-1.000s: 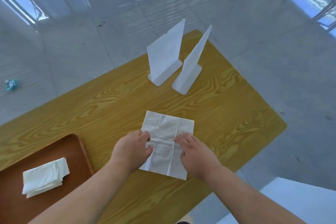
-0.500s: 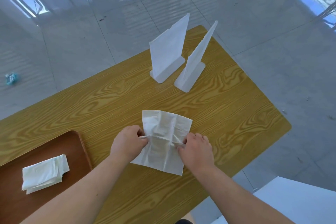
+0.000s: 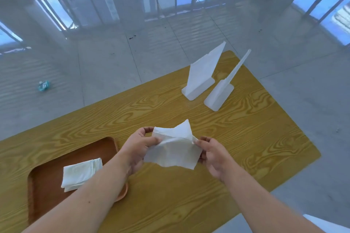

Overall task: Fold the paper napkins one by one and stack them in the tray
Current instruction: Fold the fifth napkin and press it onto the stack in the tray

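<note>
we see open table (image 3: 236,138) right of tray (image 3: 47,179); left hand (image 3: 137,149) and right hand (image 3: 214,155), apart, each pinching napkin (image 3: 174,149) edge, lifted.

Quick count: 1 desk (image 3: 246,138), 1 brown tray (image 3: 43,191), 2 white napkin holders ( (image 3: 200,81) and (image 3: 221,92)), 1 loose napkin (image 3: 176,155) up in 2 hands ( (image 3: 136,147), (image 3: 214,155)), 1 folded stack (image 3: 81,174) in the tray, and 1 crumpled wrapper (image 3: 44,85) on the floor.
</note>
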A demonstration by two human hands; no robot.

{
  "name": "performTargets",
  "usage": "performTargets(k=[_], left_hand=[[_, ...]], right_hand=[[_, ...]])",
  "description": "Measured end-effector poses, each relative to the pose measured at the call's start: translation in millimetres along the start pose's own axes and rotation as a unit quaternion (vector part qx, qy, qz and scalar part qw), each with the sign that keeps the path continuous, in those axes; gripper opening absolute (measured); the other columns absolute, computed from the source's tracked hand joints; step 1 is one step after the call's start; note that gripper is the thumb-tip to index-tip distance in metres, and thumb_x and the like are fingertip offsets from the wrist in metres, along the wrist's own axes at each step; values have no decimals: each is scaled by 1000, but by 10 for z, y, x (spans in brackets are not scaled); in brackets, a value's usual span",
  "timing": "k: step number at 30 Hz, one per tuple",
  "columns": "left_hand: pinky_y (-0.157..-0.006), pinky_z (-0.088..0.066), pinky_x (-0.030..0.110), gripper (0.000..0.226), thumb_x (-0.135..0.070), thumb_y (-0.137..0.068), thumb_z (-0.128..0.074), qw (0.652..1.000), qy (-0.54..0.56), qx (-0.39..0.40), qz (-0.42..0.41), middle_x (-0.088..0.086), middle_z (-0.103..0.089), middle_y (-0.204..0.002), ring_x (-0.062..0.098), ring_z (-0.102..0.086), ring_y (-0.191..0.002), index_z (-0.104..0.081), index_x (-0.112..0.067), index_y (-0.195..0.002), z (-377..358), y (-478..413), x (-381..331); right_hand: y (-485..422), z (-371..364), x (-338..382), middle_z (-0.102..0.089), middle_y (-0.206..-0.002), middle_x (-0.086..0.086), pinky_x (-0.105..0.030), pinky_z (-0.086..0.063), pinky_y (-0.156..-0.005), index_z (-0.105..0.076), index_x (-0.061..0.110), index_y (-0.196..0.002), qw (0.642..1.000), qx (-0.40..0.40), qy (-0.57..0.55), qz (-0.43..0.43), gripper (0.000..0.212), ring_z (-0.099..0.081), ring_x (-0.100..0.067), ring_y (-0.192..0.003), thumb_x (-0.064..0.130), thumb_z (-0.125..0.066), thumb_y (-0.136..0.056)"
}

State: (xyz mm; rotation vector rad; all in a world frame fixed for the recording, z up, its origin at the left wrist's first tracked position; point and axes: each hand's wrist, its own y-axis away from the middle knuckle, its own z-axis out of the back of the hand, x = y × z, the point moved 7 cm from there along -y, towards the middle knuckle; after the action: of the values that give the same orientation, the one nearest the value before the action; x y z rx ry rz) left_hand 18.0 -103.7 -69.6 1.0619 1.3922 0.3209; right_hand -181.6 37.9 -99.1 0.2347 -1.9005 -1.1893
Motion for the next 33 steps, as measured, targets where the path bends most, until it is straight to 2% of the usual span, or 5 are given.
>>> performTargets(k=[7,10,21,29,33], left_hand=[[-99,-58,56,83,-29,-74,-92,994,-10,-59,-93,9,-72,-130,33,-74,-112,-51,-33,-145,616,450,-517],[-90,-60,55,80,-36,-70,-88,988,-20,-88,-126,7,-64,-136,32,-69,-115,-55,-36,-143,879,624,-711],[-95,-61,51,42,-32,-73,-87,961,-147,-94,-216,10,-77,-85,26,-74,-89,-75,-29,-113,1474,954,-1000],[-71,-48,34,11,-34,-89,-80,863,-355,-212,-289,-11,-70,-82,15,-63,-81,-73,-37,-82,1640,1094,-1217],[-84,-44,36,10,-42,-94,-73,804,-446,-214,-330,-14,-65,-107,13,-59,-100,-67,-36,-88,1501,1217,-1389]], right_hand=[[233,-865,474,-66,-128,-8,-52,-55,-103,-30,34,-159,991,84,59,88,87,-74,-27,-110,9,-76,-91],[324,-1175,654,-64,-129,-10,-47,-58,-97,-33,33,-158,982,106,94,123,83,-71,-28,-112,8,-75,-91],[557,-1740,1069,-72,-102,-8,-38,-57,-90,-55,35,-139,920,93,285,253,50,-71,-24,-96,20,-70,-94],[782,-1862,1130,-70,-83,10,-18,-41,-56,-74,27,-102,782,7,513,353,15,-60,-5,-66,22,-60,-98],[863,-1856,1081,-64,-104,2,-30,-43,-83,-74,22,-99,674,-36,647,356,20,-53,-19,-103,29,-55,-97]])
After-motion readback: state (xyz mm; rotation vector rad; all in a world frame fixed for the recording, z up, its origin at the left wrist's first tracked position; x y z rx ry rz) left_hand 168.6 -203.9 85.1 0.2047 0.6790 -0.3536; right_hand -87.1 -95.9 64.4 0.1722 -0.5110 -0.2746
